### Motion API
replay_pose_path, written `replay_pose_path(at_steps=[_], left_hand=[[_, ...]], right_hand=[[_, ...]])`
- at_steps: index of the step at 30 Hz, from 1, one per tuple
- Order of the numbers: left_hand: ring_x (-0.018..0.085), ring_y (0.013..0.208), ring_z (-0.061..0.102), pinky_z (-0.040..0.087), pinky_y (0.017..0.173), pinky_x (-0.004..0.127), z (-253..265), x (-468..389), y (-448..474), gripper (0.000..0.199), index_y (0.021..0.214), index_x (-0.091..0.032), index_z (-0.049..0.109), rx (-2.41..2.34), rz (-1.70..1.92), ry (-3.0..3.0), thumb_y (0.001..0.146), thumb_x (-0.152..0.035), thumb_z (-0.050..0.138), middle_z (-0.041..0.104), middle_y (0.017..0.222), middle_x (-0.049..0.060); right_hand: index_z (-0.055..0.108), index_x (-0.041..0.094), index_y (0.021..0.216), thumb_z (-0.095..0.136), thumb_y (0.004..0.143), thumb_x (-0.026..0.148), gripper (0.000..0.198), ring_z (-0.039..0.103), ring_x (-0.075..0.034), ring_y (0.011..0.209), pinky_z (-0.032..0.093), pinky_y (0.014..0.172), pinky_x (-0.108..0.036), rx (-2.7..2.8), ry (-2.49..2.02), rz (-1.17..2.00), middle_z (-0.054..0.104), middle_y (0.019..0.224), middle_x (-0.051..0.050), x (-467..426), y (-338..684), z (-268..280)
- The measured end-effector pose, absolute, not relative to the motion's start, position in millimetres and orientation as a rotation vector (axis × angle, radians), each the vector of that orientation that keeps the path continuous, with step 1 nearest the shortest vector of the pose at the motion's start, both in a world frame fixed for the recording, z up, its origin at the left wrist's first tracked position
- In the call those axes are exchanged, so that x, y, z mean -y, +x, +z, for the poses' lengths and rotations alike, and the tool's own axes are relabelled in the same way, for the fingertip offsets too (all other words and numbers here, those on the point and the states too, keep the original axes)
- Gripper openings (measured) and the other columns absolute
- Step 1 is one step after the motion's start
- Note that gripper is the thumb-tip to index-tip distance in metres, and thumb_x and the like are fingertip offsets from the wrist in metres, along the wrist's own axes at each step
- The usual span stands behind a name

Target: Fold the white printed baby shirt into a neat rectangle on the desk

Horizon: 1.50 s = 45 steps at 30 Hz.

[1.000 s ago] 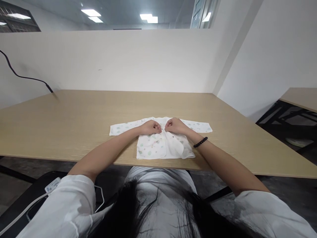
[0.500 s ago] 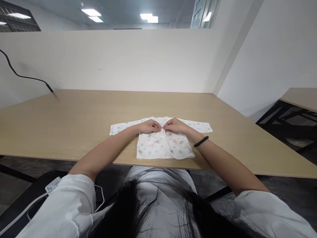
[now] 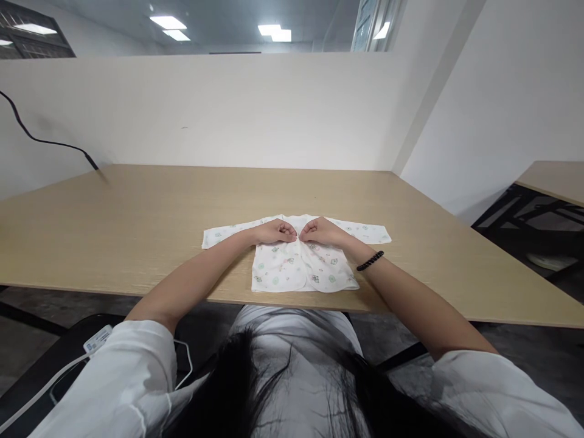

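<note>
A small white baby shirt [image 3: 279, 267] printed with little green and pink figures lies flat on the table, its sleeves spread to both sides. Its front opening runs down the middle. My left hand [image 3: 277, 232] pinches the left front edge near the chest. Close beside it, my right hand [image 3: 319, 232] pinches the right front edge, fingertips almost meeting the other hand's. The fingers hide whatever fastening is there. A black beaded bracelet [image 3: 371, 260] circles my right wrist.
The wooden table [image 3: 150, 207] ends at a white partition [image 3: 255, 109]. A black cable [image 3: 55, 143] reaches its far left corner. Another table [image 3: 556, 179] stands at the right. A white cable [image 3: 45, 389] with a tag lies near my left sleeve.
The two front edges of the shirt have come closer together, and the gap below my fingers has narrowed. My hands have hardly moved.
</note>
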<state>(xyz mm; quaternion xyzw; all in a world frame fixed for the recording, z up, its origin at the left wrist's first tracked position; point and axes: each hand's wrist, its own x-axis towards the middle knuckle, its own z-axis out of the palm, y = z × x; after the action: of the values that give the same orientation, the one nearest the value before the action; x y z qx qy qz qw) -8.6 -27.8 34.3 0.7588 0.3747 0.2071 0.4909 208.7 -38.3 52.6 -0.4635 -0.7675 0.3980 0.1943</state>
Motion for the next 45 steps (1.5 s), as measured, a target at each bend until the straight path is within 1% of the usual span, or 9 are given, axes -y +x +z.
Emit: replay_pose_path(at_steps=[7, 12, 17, 19, 25, 32, 35, 41, 45], left_hand=[[0.007, 0.051, 0.038, 0.027, 0.049, 0.023, 35.6, 28.5, -7.6, 0.031, 0.081, -0.015, 0.073, -0.961, 0.503, 1.835, 0.069, -0.043, 0.076, 0.053, 0.06, -0.002], [0.007, 0.044, 0.028, 0.02, 0.045, 0.024, 37.0, 31.8, -5.6, 0.034, 0.061, -0.016, 0.066, -1.022, 0.523, 1.845, 0.076, -0.047, 0.069, 0.041, 0.048, -0.005], [0.009, 0.054, 0.045, 0.032, 0.051, 0.022, 29.9, 29.0, -1.5, 0.021, 0.075, -0.015, 0.073, -1.067, 0.619, 1.849, 0.07, -0.036, 0.071, 0.062, 0.065, 0.001], [0.01, 0.058, 0.049, 0.035, 0.053, 0.022, 27.8, 27.3, -0.9, 0.018, 0.074, -0.015, 0.073, -1.073, 0.631, 1.852, 0.068, -0.032, 0.07, 0.066, 0.069, 0.002], [0.01, 0.055, 0.049, 0.036, 0.053, 0.022, 28.9, 28.2, -1.6, 0.01, 0.066, -0.016, 0.071, -1.104, 0.625, 1.892, 0.062, -0.024, 0.07, 0.063, 0.061, -0.001], [0.011, 0.057, 0.05, 0.037, 0.054, 0.023, 28.7, 28.4, -1.5, 0.018, 0.068, -0.016, 0.069, -1.114, 0.603, 1.93, 0.062, -0.033, 0.074, 0.061, 0.061, -0.001], [0.01, 0.055, 0.047, 0.035, 0.053, 0.023, 32.3, 29.6, -3.4, 0.021, 0.066, -0.017, 0.067, -1.084, 0.574, 1.944, 0.064, -0.036, 0.074, 0.057, 0.06, -0.002], [0.007, 0.049, 0.033, 0.026, 0.05, 0.023, 45.4, 39.7, -8.5, 0.024, 0.054, -0.017, 0.056, -0.939, 0.455, 1.999, 0.068, -0.03, 0.07, 0.04, 0.051, -0.006], [0.008, 0.051, 0.038, 0.029, 0.051, 0.023, 48.8, 45.0, -7.4, 0.015, 0.061, -0.016, 0.065, -0.847, 0.327, 2.03, 0.067, -0.029, 0.07, 0.048, 0.053, -0.004]], right_hand=[[0.07, 0.015, 0.072, 0.061, 0.067, 0.02, 0.011, 0.048, -0.01, 0.05, 0.034, 0.047, -0.023, 2.122, -1.331, 1.022, 0.061, 0.057, 0.002, 42.2, 201.7, 47.6], [0.068, 0.016, 0.069, 0.064, 0.066, 0.02, 0.007, 0.051, -0.011, 0.052, 0.034, 0.049, -0.023, 2.117, -1.371, 0.938, 0.062, 0.057, 0.001, 44.0, 199.3, 47.1], [0.067, 0.017, 0.069, 0.063, 0.065, 0.017, 0.006, 0.051, -0.011, 0.053, 0.034, 0.049, -0.023, 2.109, -1.375, 0.924, 0.064, 0.061, 0.001, 42.2, 199.2, 45.9], [0.066, 0.016, 0.068, 0.061, 0.067, 0.018, 0.005, 0.05, -0.01, 0.052, 0.034, 0.049, -0.023, 2.105, -1.37, 0.942, 0.063, 0.061, 0.001, 40.7, 200.9, 46.0], [0.067, 0.016, 0.07, 0.063, 0.07, 0.024, 0.009, 0.041, -0.009, 0.046, 0.027, 0.044, -0.024, 2.149, -1.305, 1.062, 0.057, 0.055, 0.003, 36.7, 208.9, 47.4], [0.065, 0.017, 0.078, 0.069, 0.069, 0.028, 0.015, 0.051, -0.011, 0.055, 0.035, 0.051, -0.023, 2.173, -1.272, 1.058, 0.061, 0.062, 0.002, 33.4, 208.0, 42.8], [0.058, 0.018, 0.071, 0.074, 0.068, 0.035, 0.023, 0.046, -0.01, 0.054, 0.03, 0.05, -0.023, 2.181, -1.296, 0.992, 0.056, 0.06, 0.004, 35.0, 210.7, 48.3], [0.036, 0.021, 0.054, 0.071, 0.074, 0.055, 0.052, 0.022, -0.007, 0.044, 0.014, 0.045, -0.027, 2.643, -1.176, 1.101, 0.031, 0.047, 0.008, 53.6, 210.2, 65.7], [0.035, 0.021, 0.052, 0.068, 0.077, 0.04, 0.046, 0.023, -0.007, 0.042, 0.014, 0.044, -0.027, 2.781, -1.183, 1.028, 0.028, 0.045, 0.008, 63.7, 203.4, 65.5]])
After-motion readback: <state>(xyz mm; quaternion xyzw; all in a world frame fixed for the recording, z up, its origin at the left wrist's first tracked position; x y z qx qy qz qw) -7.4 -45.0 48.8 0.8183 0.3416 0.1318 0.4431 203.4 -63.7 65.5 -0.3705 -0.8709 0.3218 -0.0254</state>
